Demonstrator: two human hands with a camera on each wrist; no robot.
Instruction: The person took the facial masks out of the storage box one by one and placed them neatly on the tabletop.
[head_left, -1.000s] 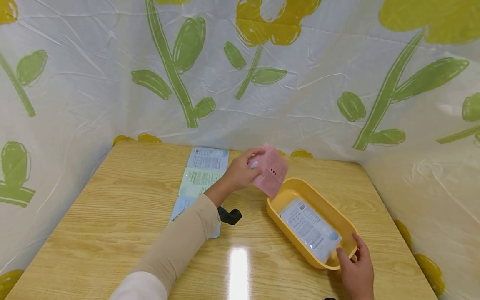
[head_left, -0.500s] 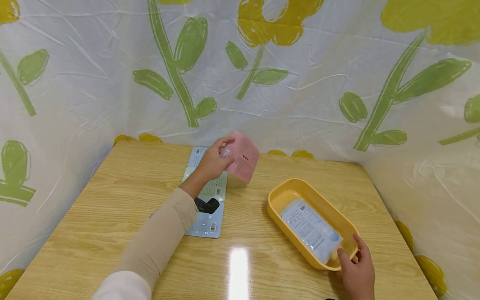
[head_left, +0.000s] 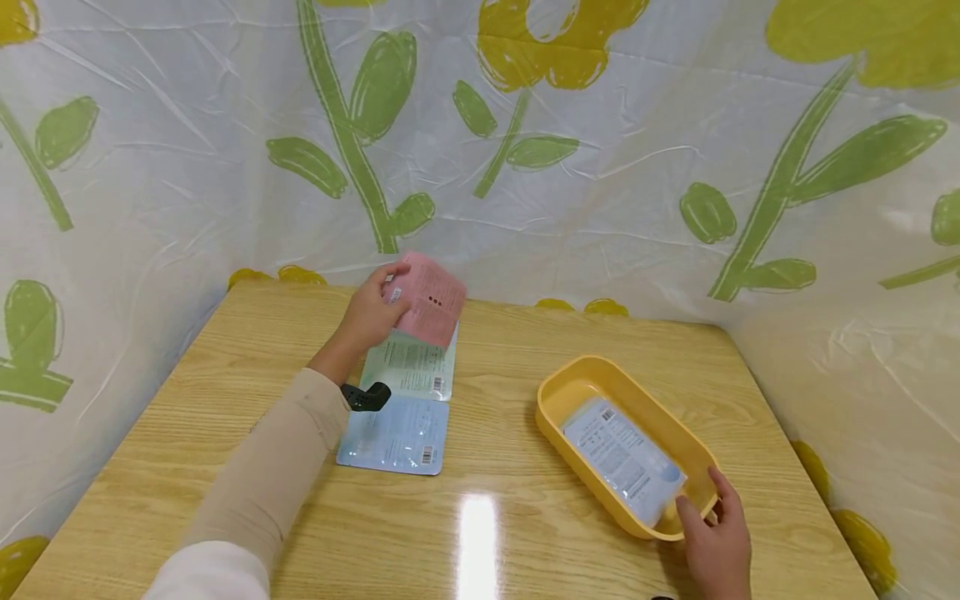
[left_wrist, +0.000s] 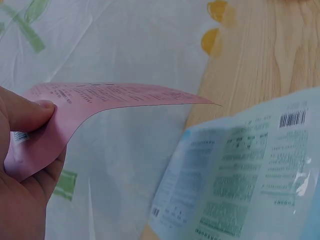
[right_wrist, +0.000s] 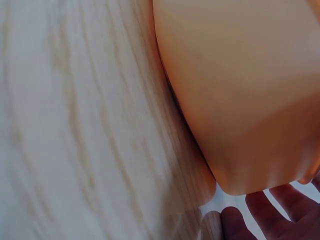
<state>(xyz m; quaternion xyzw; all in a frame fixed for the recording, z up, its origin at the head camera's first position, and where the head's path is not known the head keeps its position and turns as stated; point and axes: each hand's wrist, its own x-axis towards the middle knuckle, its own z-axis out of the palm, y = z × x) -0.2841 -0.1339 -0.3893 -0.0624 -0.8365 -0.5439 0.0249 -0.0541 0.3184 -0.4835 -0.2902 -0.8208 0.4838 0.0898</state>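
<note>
My left hand (head_left: 372, 311) pinches a pink printed sachet (head_left: 429, 302) by its left edge. In the left wrist view the sachet (left_wrist: 107, 97) bows outward from the thumb. It hangs over the far end of a column of flat sachets, covering most of the far blue one, whose back shows in the left wrist view (left_wrist: 182, 175). A green sachet (head_left: 412, 367) and a near blue sachet (head_left: 397, 435) lie below it. At the right, my right hand (head_left: 716, 533) grips the near end of a yellow oblong tub (head_left: 558, 375), thumb over the rim. Inside lies a pale blue-white sachet (head_left: 622, 458).
A wooden table (head_left: 495, 442) carries everything, with a flower-printed sheet (head_left: 630, 242) hanging behind and at both sides. A black wrist mount (head_left: 367, 397) sits at my left wrist. A small dark object (head_left: 662, 597) shows at the bottom edge.
My left hand has carried the pink sachet leftward from beside the tub to over the column of sachets. The right hand and tub have stayed in place.
</note>
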